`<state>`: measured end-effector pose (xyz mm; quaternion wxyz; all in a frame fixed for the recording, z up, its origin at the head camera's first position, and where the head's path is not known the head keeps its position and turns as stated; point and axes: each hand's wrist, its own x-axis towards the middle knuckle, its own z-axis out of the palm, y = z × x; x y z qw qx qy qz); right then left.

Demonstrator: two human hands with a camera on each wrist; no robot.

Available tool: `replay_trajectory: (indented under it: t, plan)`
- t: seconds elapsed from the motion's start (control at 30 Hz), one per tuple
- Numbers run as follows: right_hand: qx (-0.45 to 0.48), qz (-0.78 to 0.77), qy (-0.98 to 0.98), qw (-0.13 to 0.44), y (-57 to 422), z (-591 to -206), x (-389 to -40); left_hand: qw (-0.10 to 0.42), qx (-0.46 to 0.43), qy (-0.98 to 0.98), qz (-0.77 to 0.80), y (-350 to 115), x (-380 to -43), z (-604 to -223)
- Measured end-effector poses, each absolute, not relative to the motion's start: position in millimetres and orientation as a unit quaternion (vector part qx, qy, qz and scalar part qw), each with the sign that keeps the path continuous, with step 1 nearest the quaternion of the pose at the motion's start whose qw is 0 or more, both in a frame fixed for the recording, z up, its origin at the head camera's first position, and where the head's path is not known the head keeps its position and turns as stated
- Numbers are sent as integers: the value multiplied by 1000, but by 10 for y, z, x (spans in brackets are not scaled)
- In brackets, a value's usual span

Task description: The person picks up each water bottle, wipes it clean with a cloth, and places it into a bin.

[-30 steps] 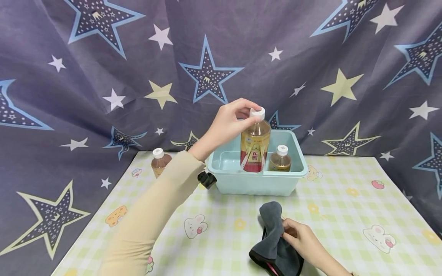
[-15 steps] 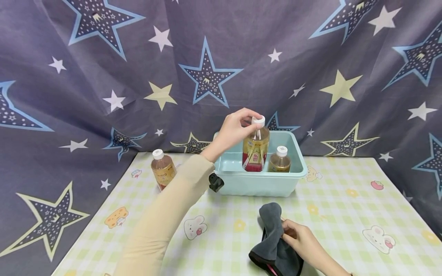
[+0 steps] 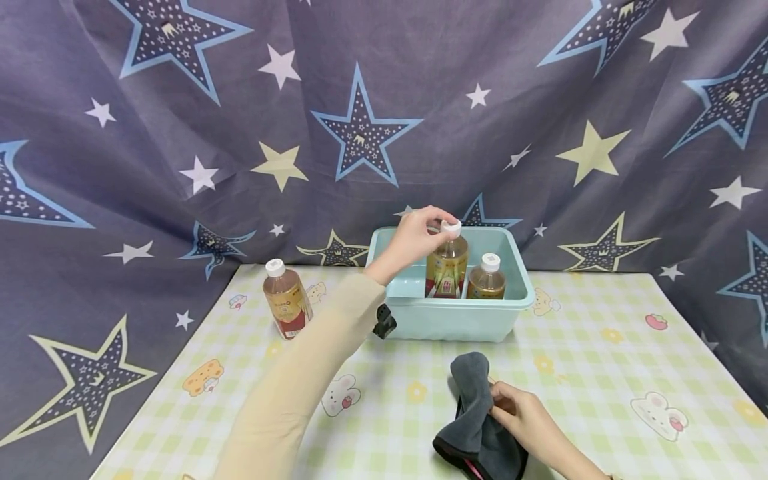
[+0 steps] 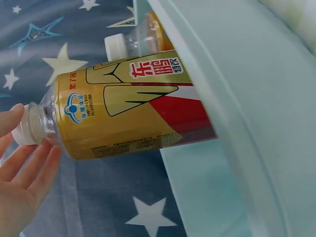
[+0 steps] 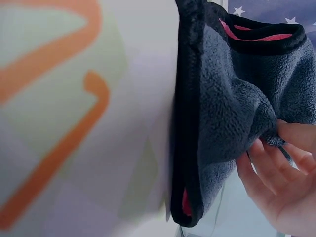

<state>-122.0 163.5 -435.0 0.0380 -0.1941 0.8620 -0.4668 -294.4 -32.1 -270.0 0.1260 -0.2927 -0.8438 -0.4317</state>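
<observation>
My left hand (image 3: 420, 235) pinches the white cap of a drink bottle (image 3: 447, 263) with a yellow and red label. The bottle's lower part is inside a light blue plastic bin (image 3: 444, 320), hidden behind the front wall; whether it touches the bottom I cannot tell. Beside it in the bin stands a second bottle (image 3: 487, 280). In the left wrist view, thumb and fingers hold the cap (image 4: 30, 124). Nearer the front, my right hand (image 3: 528, 420) pinches a dark grey fleecy cloth (image 3: 480, 413) with black edging, which lies crumpled on the table; pink shows inside its folds (image 5: 247, 98).
A third bottle (image 3: 287, 301) of the same kind stands on the table left of the bin, near my left sleeve (image 3: 312, 360). A checked tablecloth (image 3: 588, 373) covers the table. Behind it hangs a dark curtain (image 3: 384, 80) with stars.
My left hand has lowered the bottle deeper into the bin, moving slightly right. The forearm has uncovered more of the bottle on the left. My right hand and the cloth have stayed still.
</observation>
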Motion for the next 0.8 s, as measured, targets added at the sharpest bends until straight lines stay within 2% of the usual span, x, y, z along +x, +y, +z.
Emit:
replay_trajectory:
  t: [0.8]
  plan:
    - [-189,-471,860,48,1615,-4340,-1218,50,-264,-886,-378,-305,-3024,-3071]
